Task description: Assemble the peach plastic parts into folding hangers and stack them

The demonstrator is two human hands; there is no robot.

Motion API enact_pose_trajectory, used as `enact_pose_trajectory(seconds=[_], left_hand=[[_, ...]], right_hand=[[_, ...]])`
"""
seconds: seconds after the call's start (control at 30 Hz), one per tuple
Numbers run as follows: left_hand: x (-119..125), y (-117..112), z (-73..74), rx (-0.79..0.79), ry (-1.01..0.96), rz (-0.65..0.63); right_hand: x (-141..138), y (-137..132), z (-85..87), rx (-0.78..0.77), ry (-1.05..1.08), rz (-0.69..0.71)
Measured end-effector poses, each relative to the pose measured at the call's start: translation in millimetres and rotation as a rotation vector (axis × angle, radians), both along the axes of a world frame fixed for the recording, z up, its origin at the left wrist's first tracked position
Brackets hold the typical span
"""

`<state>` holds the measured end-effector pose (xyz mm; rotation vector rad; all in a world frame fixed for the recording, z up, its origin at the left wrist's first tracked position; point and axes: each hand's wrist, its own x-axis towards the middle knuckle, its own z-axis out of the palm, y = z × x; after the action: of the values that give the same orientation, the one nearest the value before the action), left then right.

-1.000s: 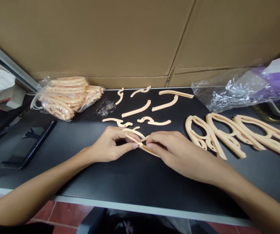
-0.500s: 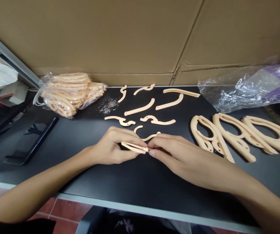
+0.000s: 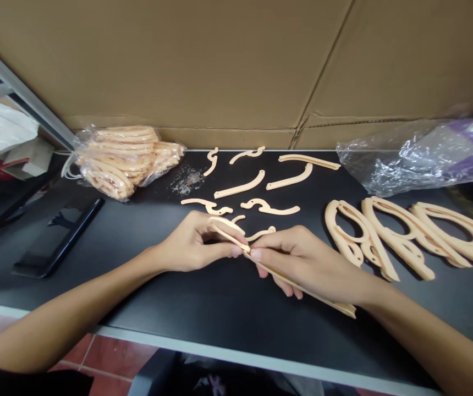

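Both my hands pinch one peach-coloured plastic hanger piece (image 3: 302,289) above the black table (image 3: 203,308). My left hand (image 3: 197,247) grips its looped end with thumb and fingers closed. My right hand (image 3: 302,258) is closed on the middle of the piece, whose long arm runs down to the right under my wrist. Small curved peach pieces (image 3: 257,187) lie loose on the table just beyond my hands.
A clear bag of peach parts (image 3: 121,159) sits at the back left. Several assembled hangers (image 3: 393,236) lie in a row on the right. A crumpled plastic bag (image 3: 418,159) lies at the back right, a black phone (image 3: 59,236) at the left, a cardboard wall (image 3: 236,66) behind.
The hanger piece has turned in my hands: its long arm now sticks out down to the right under my right wrist. My right hand has lifted and shifted slightly right.
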<state>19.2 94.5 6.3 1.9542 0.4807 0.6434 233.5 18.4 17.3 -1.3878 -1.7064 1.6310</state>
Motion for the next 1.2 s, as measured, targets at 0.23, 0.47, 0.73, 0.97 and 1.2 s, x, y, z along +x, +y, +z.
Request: enact_pose_trajectory(seconds=[0.23, 0.47, 0.73, 0.97, 1.2], left_hand=[[-0.2, -0.2, 0.7, 0.051, 0.002, -0.017], [-2.0, -1.5, 4.6, 0.125, 0.019, 0.008], [-5.4, 3.7, 3.9, 0.173, 0.091, -0.021], [-7.8, 2.6, 9.6, 0.211, 0.141, -0.089], [-8.1, -0.1, 12.4, 0.222, 0.176, -0.173]], right_hand=[[-5.5, -5.9, 3.3, 0.273, -0.196, 0.051], [-5.6, -9.1, 2.5, 0.391, -0.318, 0.073], [-3.2, -9.6, 2.9, 0.433, -0.352, 0.079], [1.4, -13.4, 3.3, 0.466, -0.42, 0.122], [3.3, -16.3, 5.0, 0.452, -0.42, 0.15]])
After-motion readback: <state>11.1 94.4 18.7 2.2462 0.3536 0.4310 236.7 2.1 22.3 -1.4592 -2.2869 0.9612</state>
